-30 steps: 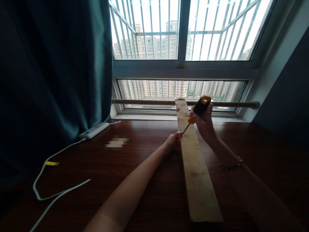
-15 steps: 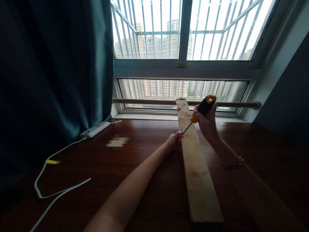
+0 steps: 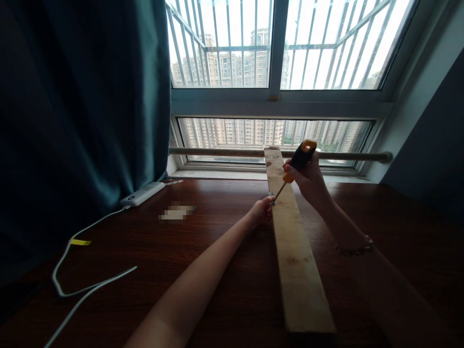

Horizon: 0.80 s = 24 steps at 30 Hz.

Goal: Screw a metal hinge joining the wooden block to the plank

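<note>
A long wooden board (image 3: 295, 261) runs from near me toward the window. On its left edge sits a small metal fitting (image 3: 271, 195), partly hidden by fingers. My left hand (image 3: 261, 210) is closed at that fitting, its fingertips pinching at the board's edge; exactly what lies between them is too small to tell. My right hand (image 3: 308, 178) is wrapped round the black and yellow handle of a screwdriver (image 3: 303, 153). The screwdriver leans to the right, and its shaft slants down so that the tip meets the fitting beside my left fingertips.
A white power strip (image 3: 143, 194) with a white cable (image 3: 60, 285) and yellow tag (image 3: 80, 242) lies left on the dark wooden tabletop (image 3: 217, 309). A blurred-out item (image 3: 177, 212) is nearby. A curtain (image 3: 90, 96) hangs left; a rail (image 3: 224, 152) crosses before the window.
The screwdriver's handle has swung a little to the left and stands steeper, with my right hand following it. My left hand and the board have stayed in place.
</note>
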### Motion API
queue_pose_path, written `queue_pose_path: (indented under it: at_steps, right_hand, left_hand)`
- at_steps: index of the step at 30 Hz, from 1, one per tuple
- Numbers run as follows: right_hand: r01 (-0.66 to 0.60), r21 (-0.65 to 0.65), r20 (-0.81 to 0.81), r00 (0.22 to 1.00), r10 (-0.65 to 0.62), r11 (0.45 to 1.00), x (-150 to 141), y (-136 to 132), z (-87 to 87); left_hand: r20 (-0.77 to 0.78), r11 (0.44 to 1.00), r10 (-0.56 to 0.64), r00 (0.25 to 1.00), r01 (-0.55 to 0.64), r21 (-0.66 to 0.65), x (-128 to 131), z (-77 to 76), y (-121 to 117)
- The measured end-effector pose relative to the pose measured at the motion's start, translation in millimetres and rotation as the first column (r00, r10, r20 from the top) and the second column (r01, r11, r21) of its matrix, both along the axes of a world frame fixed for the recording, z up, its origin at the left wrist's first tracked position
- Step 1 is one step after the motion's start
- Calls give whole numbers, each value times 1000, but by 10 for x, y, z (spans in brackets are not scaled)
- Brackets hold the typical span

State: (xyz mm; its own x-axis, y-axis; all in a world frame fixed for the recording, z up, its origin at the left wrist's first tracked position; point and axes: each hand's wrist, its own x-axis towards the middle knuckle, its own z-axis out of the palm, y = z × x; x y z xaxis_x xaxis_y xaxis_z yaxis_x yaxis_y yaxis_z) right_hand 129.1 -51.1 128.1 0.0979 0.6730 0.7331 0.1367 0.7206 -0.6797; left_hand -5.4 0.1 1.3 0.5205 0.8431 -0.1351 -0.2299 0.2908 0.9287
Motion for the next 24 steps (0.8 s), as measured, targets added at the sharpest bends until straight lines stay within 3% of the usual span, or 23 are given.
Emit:
queue_pose_path:
  at_steps: [8,11,14,17,20,22,24]
  right_hand:
    - [-126,-62,339,931,139,990,232,-118,158]
    - [60,-5,390,919,-53,998,185,-164,187]
    - [360,77,384,850,-361,930,91,-160,150]
    - [467,54,324,828,-458,883,36,-120,82]
    - [361,-83,268,906,-328,929,64,-98,64]
    - [216,-211,227,960,-167,953,113,-121,102]
    - [61,-333,157,988,-9,941,163,-172,167]
  left_hand:
    - [9,1000,-14,1000,14,-26,7,15,-15]
    - [24,999,10,1000,-9,-43,13,6,-8]
    - [37,999,12,999,-10,-46,20,0,-8]
    - [16,999,44,999,-43,-31,25,-2,-12]
    - [19,997,68,997,-67,-40,29,-8,-7]
    - [47,997,64,997,-61,-50,29,-13,2]
    - [63,997,43,997,-39,-60,26,-14,8]
